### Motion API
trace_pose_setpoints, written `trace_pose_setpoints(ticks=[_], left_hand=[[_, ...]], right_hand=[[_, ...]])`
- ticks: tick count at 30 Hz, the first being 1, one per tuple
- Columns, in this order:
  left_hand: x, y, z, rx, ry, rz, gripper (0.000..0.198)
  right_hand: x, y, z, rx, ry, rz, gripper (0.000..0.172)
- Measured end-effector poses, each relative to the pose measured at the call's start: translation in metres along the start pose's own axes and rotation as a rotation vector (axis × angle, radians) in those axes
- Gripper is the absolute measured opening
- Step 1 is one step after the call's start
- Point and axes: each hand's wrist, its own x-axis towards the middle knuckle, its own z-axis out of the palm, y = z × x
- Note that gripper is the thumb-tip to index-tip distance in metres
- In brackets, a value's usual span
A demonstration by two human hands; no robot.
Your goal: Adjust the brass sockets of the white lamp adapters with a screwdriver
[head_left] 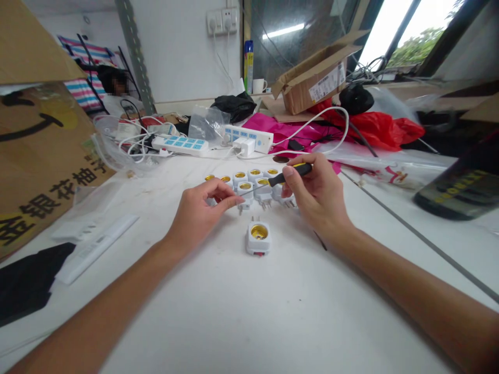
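Note:
My right hand [320, 193] grips a screwdriver [277, 179] by its black and yellow handle, the thin shaft pointing left. At the shaft's tip, the thumb and fingers of my left hand [198, 212] are pinched together; anything tiny between them is too small to make out. Below the two hands, a single white plug-in lamp socket [258, 246] lies on the table, with its brass-coloured threaded cup facing up, prongs pointing away and a red switch at the near side. Behind the hands stand several more such lamp sockets [245, 188] in rows, partly hidden by my fingers.
White power strips [183, 146] and tangled cables lie at the back of the white table [249, 311]. A cardboard carton [42, 150] stands left, near a black sheet [31, 280]. To the right are a dark bottle-like object [456, 182] and a red bag [390, 130]. A person sits far left.

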Motion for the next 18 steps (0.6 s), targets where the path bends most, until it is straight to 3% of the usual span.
trace_pose_setpoints(ticks=[6,12,18], left_hand=[[0.002,0.001,0.004,-0.190,-0.037,-0.068,0.025],[0.002,-0.002,0.005,-0.194,-0.032,-0.037,0.015],[0.000,-0.002,0.004,-0.244,0.007,-0.134,0.030]], right_hand=[[0.002,0.006,-0.001,0.017,0.043,0.018,0.040],[0.004,0.004,-0.001,0.012,0.083,0.018,0.041],[0.004,-0.006,0.001,0.031,0.102,0.022,0.043]])
